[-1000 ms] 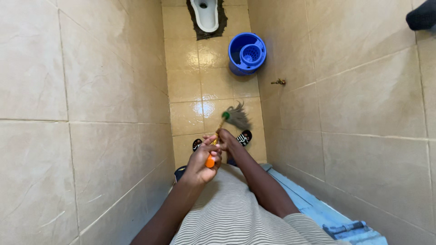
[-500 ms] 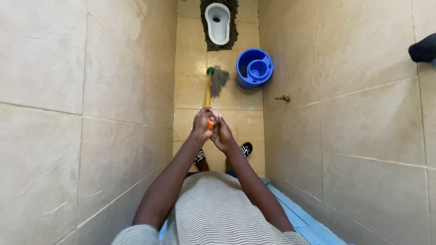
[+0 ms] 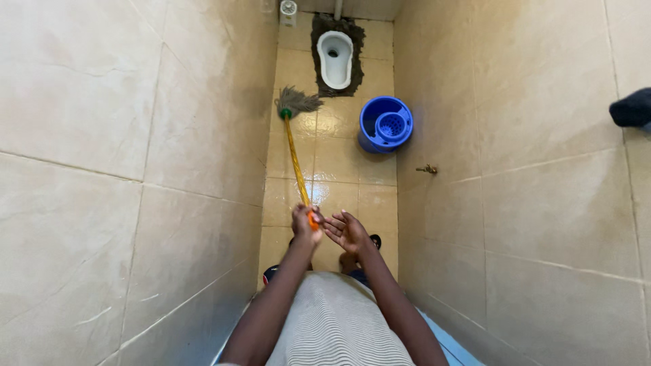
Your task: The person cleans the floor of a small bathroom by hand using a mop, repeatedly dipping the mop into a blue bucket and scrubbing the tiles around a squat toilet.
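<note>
Presently, in a narrow stall walled with large beige glazed tiles:

Item — left hand, closed around the orange grip end of a long yellow-handled mop. The shaft runs away from the person along the left wall; its grey string head, joined by a green collar, lies on the glossy beige floor tiles at the far end, just beside the left wall and near the squat pan.

Item — right hand, open, fingers spread and palm turned up, just beside the mop's orange end; whether a fingertip touches the handle cannot be told.

Item — white ceramic squat toilet pan, set in a dark grey surround at the far end of the floor.

Item — round blue plastic mop bucket with a perforated wringer basket, standing on the floor against the right wall, near the pan and well apart from the mop head.

Item — small brass wall tap, low on the right wall, nearer the person than the bucket.

Item — grey-and-white striped garment on the person's torso; dark footwear partly visible below the hands.
</note>
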